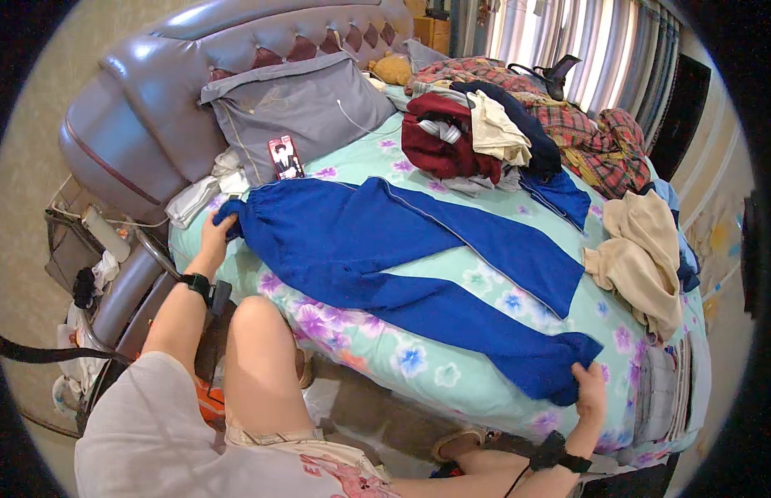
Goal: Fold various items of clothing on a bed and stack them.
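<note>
Blue trousers (pixel 336 230) with thin pale side piping lie spread across the floral bed sheet (pixel 448 373), the gathered waistband to the left and the legs reaching right. At the waistband, my left hand (pixel 220 230) grips a bunched corner of the cloth. My right hand (pixel 589 386) holds the cuff end of the nearer leg, close to the bed's front edge. The farther leg lies flat on the sheet, its end untouched by either hand.
Heaped clothes (pixel 441 140) lie beyond the trousers, beside a plaid blanket (pixel 584 137). Beige garment (pixel 641 261) and folded clothes (pixel 656 392) lie at right. A grey pillow (pixel 311 112) leans on the padded headboard (pixel 149 118); a small picture box (pixel 286 159) rests against it. A bedside cabinet (pixel 121 305) stands left.
</note>
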A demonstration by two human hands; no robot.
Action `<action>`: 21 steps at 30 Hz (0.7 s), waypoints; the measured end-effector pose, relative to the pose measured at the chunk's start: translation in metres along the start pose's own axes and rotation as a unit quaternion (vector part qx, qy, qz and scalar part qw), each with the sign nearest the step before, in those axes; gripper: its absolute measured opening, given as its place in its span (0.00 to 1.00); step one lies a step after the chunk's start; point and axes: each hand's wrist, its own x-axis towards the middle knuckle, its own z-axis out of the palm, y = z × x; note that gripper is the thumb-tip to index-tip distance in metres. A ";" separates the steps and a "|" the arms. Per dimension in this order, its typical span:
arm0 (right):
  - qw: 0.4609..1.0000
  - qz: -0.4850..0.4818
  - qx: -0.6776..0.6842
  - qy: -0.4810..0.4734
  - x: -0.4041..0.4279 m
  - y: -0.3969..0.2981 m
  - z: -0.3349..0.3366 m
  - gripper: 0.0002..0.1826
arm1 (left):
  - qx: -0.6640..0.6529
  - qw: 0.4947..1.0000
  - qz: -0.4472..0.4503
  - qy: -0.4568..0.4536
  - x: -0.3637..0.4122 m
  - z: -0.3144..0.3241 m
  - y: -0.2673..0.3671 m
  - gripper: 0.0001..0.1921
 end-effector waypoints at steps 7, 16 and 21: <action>0.954 -0.007 0.259 0.150 -0.031 -0.051 -0.049 0.13 | 0.321 0.922 0.130 0.172 0.013 -0.041 0.094 0.21; 0.970 0.091 -0.226 0.021 -0.022 0.031 -0.094 0.08 | 0.636 0.768 -0.081 0.014 -0.031 -0.075 0.033 0.26; 0.985 0.106 -0.134 0.037 -0.008 0.014 -0.052 0.08 | 0.710 0.683 0.173 -0.019 -0.023 0.010 0.028 0.25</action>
